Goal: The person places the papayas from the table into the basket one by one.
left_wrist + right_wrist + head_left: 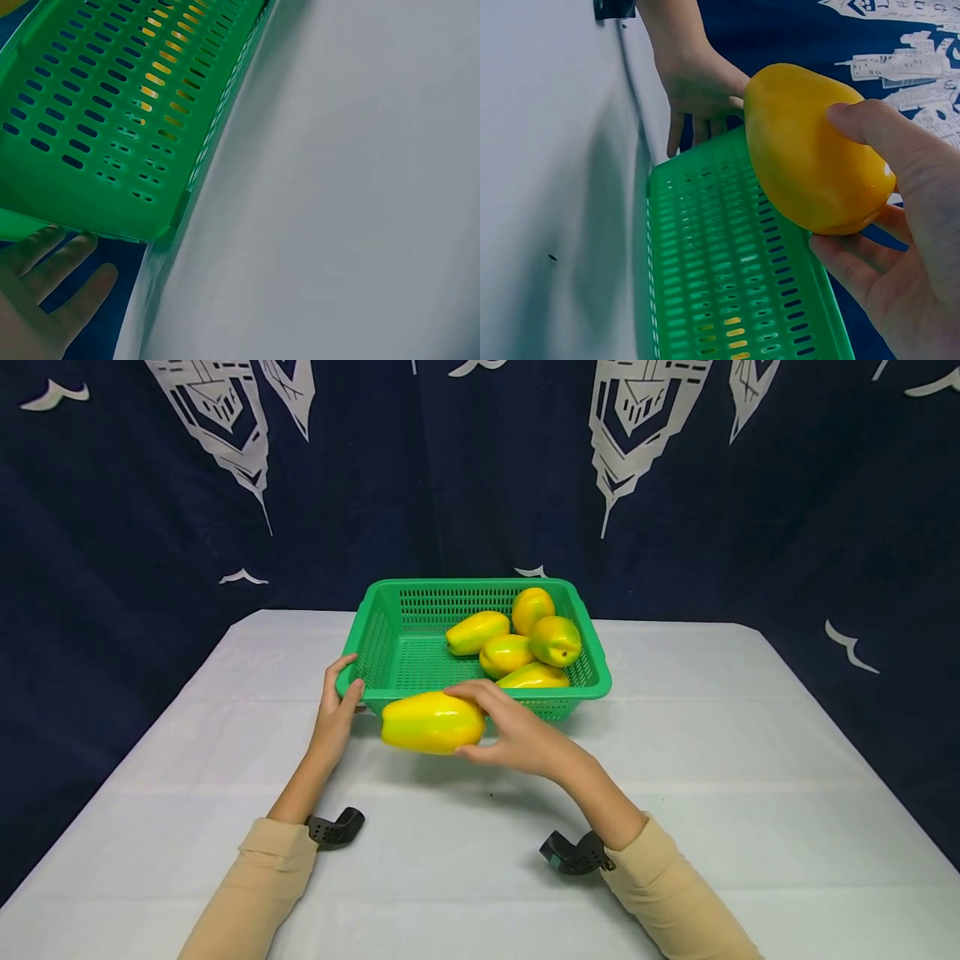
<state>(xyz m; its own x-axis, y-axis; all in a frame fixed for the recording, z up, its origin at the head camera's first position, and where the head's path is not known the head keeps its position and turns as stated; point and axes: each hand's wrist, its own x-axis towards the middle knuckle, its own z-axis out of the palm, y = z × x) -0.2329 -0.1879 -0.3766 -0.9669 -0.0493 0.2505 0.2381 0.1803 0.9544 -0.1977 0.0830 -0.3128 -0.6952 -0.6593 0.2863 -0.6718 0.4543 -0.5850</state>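
Note:
My right hand point(517, 735) holds a yellow papaya point(431, 722) by one end, thumb on the near side and fingers over the top. The papaya is level, in front of the green basket point(480, 693) and above the table. In the right wrist view, my thumb and fingers lie on opposite sides of the papaya point(810, 150). At the basket's front left corner is my left hand point(335, 714), touching the rim with its fingers fairly straight and spread, as the left wrist view shows. Several yellow-green papayas point(555, 642) lie in the basket's right half.
A white cloth point(420, 877) covers the table point(750, 777). Behind it hangs a dark blue curtain point(450, 468) with white prints. Each wrist wears a black camera mount point(336, 828).

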